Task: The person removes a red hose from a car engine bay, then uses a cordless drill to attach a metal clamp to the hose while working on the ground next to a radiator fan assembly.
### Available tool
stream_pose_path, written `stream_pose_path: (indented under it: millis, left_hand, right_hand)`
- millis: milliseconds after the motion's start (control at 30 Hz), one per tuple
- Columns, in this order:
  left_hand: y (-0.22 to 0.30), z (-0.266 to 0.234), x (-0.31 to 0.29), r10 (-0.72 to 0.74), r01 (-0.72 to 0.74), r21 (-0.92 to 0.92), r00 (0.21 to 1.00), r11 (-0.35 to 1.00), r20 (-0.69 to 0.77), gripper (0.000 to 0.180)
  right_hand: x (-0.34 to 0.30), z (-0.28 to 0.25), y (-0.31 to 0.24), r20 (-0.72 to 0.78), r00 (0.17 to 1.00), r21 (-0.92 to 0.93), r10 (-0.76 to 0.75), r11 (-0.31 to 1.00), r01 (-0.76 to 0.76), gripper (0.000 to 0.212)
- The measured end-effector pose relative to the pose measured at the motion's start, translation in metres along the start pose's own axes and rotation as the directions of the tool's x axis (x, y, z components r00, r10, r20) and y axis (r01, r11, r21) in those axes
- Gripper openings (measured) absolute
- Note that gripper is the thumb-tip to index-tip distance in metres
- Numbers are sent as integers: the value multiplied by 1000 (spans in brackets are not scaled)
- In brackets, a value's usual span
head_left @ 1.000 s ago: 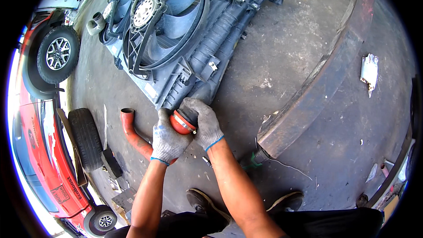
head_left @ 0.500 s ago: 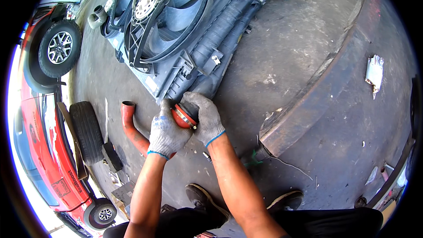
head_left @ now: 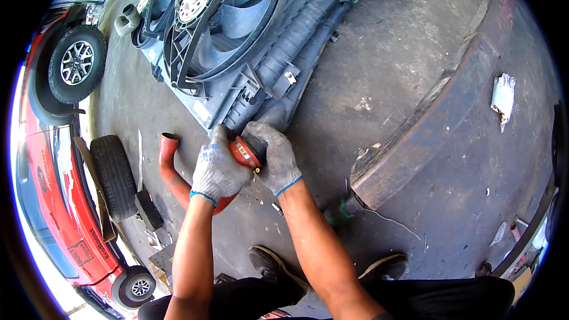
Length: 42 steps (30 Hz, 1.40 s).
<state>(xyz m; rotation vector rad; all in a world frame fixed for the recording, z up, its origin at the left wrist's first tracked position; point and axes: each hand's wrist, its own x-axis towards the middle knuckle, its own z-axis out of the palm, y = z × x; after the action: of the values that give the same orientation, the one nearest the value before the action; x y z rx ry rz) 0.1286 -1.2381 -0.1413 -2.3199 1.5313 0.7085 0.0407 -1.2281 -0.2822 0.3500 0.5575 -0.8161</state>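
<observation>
the red hose [head_left: 168, 168] is at the near corner of the radiator [head_left: 296, 47], one end meeting a black fitting [head_left: 255, 144] between the hands; behind the left hand its run is hidden. a metal clamp [head_left: 245, 153] rings that end, its screw toward the person. the left hand [head_left: 218, 169] is wrapped round the hose, forearm rising almost straight. the right hand [head_left: 274, 155] is curled over the fitting, knuckles outward, forearm slanting up to the left. the radiator, with its fans, lies on the floor [head_left: 391, 53]; a tyre [head_left: 112, 178] sits left of the hose, a rusty beam [head_left: 415, 148] well apart to the right.
</observation>
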Motion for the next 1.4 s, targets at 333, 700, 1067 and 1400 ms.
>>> stream_pose_path:
  millis: [333, 700, 1067, 1400]
  left_hand:
    - [12, 7, 2, -25, 29, 166, 999, 986, -25, 83]
    - [5, 33, -13, -60, 62, 7, 986, 998, -156, 92]
    - [12, 43, -19, -27, 8, -95, 978, 995, -207, 94]
    - [3, 23, -4, 76, -72, 102, 996, 992, -41, 81]
  right_hand:
    - [16, -8, 7, 42, 998, 137, 47, 989, -52, 26]
    - [0, 0, -2, 6, 999, 20, 49, 999, -50, 21]
    - [1, -5, -7, -16, 1000, -128, 21, 991, -23, 36]
    - [-1, -4, -5, 34, 997, -59, 65, 996, -62, 32]
